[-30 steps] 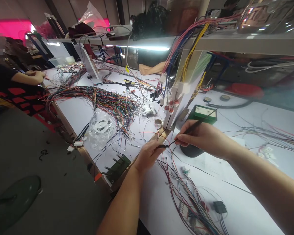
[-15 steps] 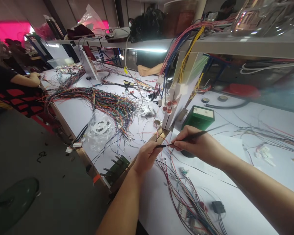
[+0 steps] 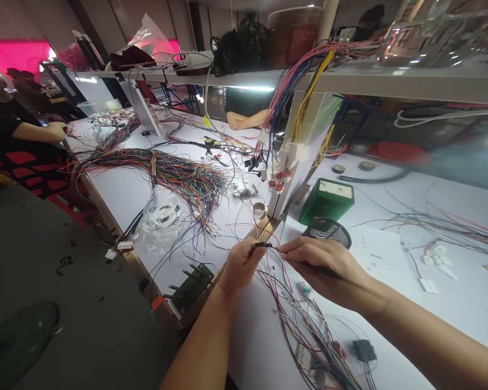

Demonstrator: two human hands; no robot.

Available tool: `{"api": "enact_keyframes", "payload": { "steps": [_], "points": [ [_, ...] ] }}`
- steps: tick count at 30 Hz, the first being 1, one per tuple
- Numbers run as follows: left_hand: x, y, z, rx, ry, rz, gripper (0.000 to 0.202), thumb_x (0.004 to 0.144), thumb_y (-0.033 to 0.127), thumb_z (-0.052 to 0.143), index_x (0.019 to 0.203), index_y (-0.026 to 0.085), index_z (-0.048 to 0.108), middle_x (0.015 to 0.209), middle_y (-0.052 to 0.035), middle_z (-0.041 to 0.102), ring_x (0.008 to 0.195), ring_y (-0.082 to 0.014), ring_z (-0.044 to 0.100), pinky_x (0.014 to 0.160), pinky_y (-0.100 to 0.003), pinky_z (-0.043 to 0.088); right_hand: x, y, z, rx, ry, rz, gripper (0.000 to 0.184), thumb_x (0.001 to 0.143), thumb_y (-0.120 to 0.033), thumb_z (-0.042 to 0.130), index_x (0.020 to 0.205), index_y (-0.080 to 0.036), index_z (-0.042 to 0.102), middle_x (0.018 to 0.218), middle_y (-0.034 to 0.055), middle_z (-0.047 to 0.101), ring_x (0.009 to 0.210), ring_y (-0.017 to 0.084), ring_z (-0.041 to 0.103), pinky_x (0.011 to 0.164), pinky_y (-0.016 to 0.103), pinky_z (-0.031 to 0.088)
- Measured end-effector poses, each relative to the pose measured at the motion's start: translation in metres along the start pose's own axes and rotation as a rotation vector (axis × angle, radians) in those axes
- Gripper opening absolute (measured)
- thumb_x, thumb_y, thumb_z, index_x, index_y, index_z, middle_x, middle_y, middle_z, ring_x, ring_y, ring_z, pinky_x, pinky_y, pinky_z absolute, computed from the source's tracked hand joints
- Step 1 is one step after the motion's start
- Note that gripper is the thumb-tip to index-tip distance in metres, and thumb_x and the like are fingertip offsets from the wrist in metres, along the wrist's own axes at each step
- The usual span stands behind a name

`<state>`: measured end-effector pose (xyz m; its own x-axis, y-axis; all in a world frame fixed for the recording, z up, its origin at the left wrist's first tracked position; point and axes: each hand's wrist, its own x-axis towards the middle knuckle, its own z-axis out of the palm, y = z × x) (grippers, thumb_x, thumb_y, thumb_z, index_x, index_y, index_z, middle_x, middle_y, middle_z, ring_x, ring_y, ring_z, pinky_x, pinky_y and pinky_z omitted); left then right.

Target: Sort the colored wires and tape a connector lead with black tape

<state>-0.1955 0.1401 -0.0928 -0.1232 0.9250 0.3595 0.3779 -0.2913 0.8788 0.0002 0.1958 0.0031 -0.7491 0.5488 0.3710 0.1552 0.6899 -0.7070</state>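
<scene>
My left hand (image 3: 239,266) is closed, with a small black piece (image 3: 263,245) pinched between thumb and forefinger; its exact kind is too small to tell. Close on its right, my right hand (image 3: 319,265) is closed around a slim dark tool (image 3: 327,272) that lies along the palm. The tool's thin tip meets or nearly meets the end of the black piece; I cannot tell which. Below both hands, a bundle of loose wires (image 3: 284,314) runs down the white table toward a black connector (image 3: 364,351).
Behind my right hand stand a black mesh cup (image 3: 329,230) and a green box (image 3: 329,200). A post with red-and-white connectors (image 3: 280,181) rises ahead. Leftward lie a large wire bundle (image 3: 179,170), a plastic bag (image 3: 162,211) and a green block with metal pins (image 3: 193,287). Other people sit nearby.
My right hand has rolled over, palm downward, and the tool now lies beneath it instead of sticking out above. The mesh cup has come into fuller view. My left hand has stayed nearly in place.
</scene>
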Motion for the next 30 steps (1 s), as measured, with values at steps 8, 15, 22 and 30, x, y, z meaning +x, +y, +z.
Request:
{"api": "enact_keyframes", "payload": {
  "steps": [8,15,22,30],
  "points": [
    [0.0,-0.002,-0.001,-0.017,-0.127,0.054,0.019,0.094,0.031,0.048,0.092,0.016,0.06,0.077,-0.0024,0.055,0.072,-0.0143,0.049,0.069,-0.026,0.041,0.022,0.006,-0.014,0.638,0.059,0.682,0.034,0.076,-0.044,0.074,0.078,-0.021,0.048,0.078,0.0065,0.07,0.079,0.021,0.069,0.068,0.031,0.055],
    [-0.002,-0.003,0.003,-0.025,-0.035,0.018,0.021,0.094,0.031,0.048,0.083,0.017,0.058,0.073,-0.0007,0.053,0.068,-0.0129,0.047,0.065,-0.025,0.039,0.007,-0.003,0.0,-0.049,0.009,0.204,0.013,0.089,-0.03,0.058,0.078,-0.023,0.059,0.085,0.003,0.067,0.076,0.018,0.062,0.067,0.03,0.048],
    [-0.001,0.003,0.002,-0.001,-0.106,0.103,0.025,0.095,0.032,0.046,0.074,0.018,0.052,0.065,0.0009,0.045,0.061,-0.0127,0.041,0.057,-0.026,0.036,0.012,0.005,-0.011,0.314,0.041,0.471,0.025,0.082,-0.043,0.068,0.076,-0.022,0.056,0.078,0.0034,0.069,0.073,0.019,0.065,0.062,0.029,0.051],
    [0.002,0.012,0.004,0.042,-0.315,0.257,0.024,0.096,0.03,0.044,0.074,0.02,0.048,0.066,-0.0012,0.046,0.063,-0.015,0.043,0.059,-0.029,0.038,0.025,0.025,-0.038,0.749,-0.167,0.801,0.035,0.074,-0.039,0.079,0.076,-0.018,0.052,0.079,0.0096,0.073,0.075,0.019,0.071,0.064,0.024,0.057]
  ]
}}
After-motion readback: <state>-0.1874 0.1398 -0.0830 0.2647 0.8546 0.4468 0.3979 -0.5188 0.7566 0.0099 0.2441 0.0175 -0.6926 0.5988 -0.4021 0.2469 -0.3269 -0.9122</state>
